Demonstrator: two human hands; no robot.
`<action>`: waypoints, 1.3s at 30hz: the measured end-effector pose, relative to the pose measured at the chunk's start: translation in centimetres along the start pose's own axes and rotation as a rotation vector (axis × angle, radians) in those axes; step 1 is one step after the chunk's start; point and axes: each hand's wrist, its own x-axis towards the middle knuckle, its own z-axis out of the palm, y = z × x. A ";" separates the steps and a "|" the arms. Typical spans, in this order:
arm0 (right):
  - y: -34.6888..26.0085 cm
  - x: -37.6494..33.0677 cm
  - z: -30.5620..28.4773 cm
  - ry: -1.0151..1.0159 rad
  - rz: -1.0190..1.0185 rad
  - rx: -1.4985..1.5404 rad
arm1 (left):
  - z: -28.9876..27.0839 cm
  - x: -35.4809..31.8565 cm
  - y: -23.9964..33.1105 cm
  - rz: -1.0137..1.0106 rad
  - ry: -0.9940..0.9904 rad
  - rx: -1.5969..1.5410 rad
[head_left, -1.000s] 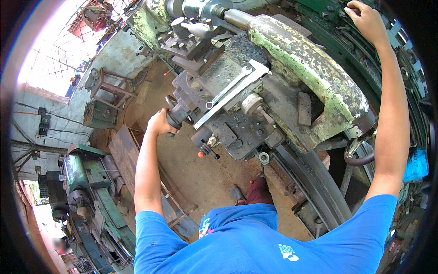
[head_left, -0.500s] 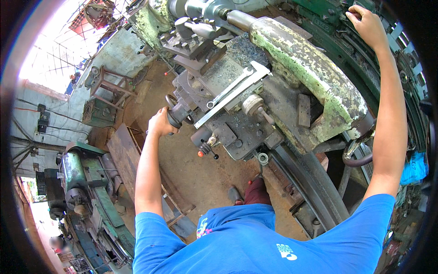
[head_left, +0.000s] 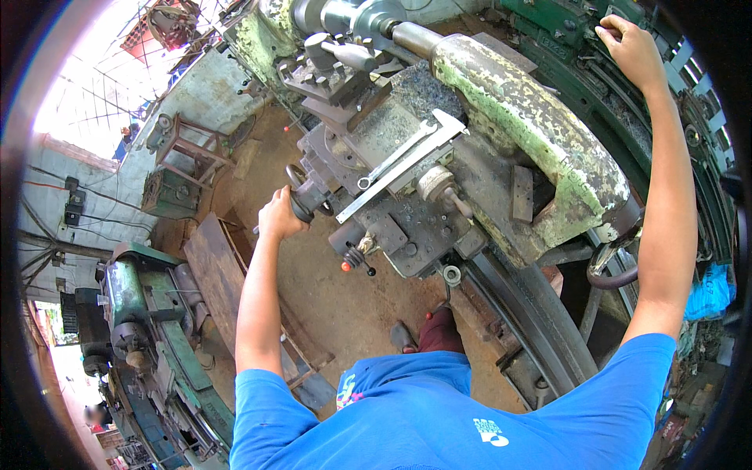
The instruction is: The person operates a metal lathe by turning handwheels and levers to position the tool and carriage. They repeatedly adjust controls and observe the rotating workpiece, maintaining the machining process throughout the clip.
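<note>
Brown floor beside lathe edge, hands apart

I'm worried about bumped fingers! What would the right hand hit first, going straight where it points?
The right hand would probably meet the green machine, though the depth between them is unclear.

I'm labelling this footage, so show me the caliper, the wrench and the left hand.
Caliper (head_left: 395,178): head view, midway along its beam.
Wrench (head_left: 397,155): head view, midway along its shank.
Left hand (head_left: 281,217): head view, on its back.
</note>
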 end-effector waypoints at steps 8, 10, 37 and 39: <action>-0.1 0.0 -0.1 0.005 0.012 -0.003 | 0.6 -0.5 0.3 0.002 0.070 0.006; 0.0 0.0 -0.1 0.003 0.009 -0.009 | 0.7 -0.6 0.4 0.001 0.088 0.005; -0.2 -0.1 -0.3 0.026 0.013 -0.004 | 2.4 -1.9 1.4 -0.015 0.279 0.009; -0.1 0.0 -0.3 0.020 -0.007 -0.007 | 2.5 -1.9 1.5 -0.026 0.283 0.011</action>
